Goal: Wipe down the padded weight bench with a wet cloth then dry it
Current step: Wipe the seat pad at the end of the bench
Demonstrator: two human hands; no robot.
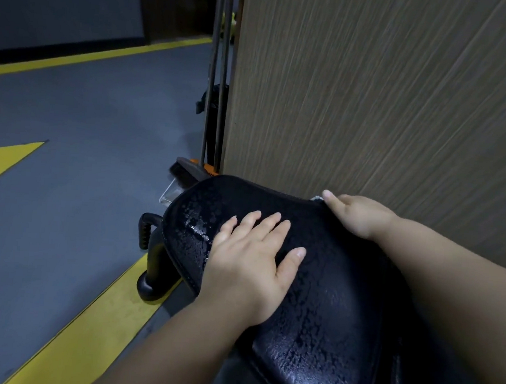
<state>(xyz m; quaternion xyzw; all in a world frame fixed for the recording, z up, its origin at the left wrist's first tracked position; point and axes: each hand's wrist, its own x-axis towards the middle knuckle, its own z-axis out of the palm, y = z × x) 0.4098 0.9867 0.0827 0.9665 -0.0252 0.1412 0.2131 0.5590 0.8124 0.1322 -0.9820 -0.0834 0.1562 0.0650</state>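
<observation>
The black padded bench [321,303] fills the lower middle of the view, its surface glistening with water droplets. My left hand [249,258] lies flat on the pad with fingers spread. My right hand [356,215] reaches over the pad's far right edge, next to the wooden panel, its fingers curled down over a pale cloth [316,198] of which only a small corner shows. The rest of the cloth is hidden behind the hand and the pad's edge.
A tall wood-grain panel [374,95] stands right behind the bench. A broom [193,169] and long handles [219,68] lean at its left edge. The bench's black foot [152,262] rests on a grey floor with yellow stripes [90,324].
</observation>
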